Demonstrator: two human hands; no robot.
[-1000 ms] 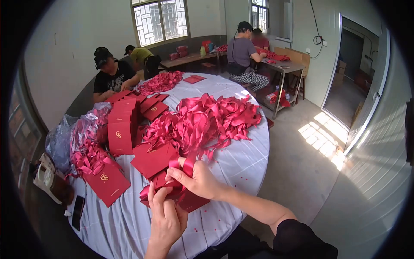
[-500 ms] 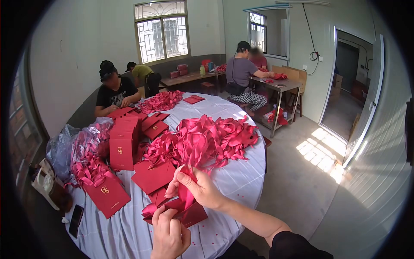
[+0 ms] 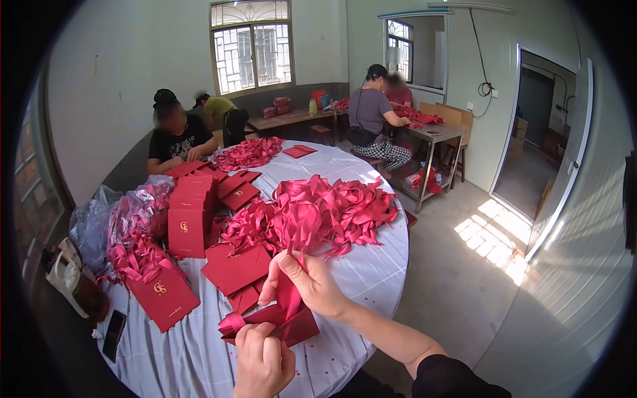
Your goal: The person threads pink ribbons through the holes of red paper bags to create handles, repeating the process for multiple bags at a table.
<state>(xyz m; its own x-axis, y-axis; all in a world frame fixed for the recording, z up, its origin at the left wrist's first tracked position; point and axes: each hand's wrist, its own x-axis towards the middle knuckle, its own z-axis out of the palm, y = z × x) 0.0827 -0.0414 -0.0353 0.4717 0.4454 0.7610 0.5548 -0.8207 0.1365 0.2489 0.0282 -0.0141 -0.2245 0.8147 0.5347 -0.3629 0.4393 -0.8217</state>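
Observation:
Close in front of me is a small red paper bag (image 3: pixel 302 330), its open top facing up. My left hand (image 3: pixel 263 358) is closed at the bag's near edge, with fingers curled on its rim and a bit of ribbon beside them. Just above the bag, my right hand (image 3: pixel 305 285) pinches a red ribbon (image 3: pixel 286 295) between thumb and fingers. The ribbon runs down from that hand into the bag's mouth. Beyond my right hand lies a big heap of loose red ribbons (image 3: pixel 332 212). Flat red bags (image 3: pixel 235 268) lie left of my hands.
A stack of red bags with gold lettering (image 3: pixel 186 232) stands on the white tablecloth (image 3: pixel 371 285). Left of it are a plastic sack of ribbons (image 3: pixel 136 219), another bag (image 3: pixel 162 298) and a phone (image 3: pixel 114 335). A co-worker (image 3: pixel 179 136) sits across the table; others work behind.
My right hand has shifted very slightly, still pinching the ribbon. My left hand stays at the bag's edge. The whole view has tilted a little.

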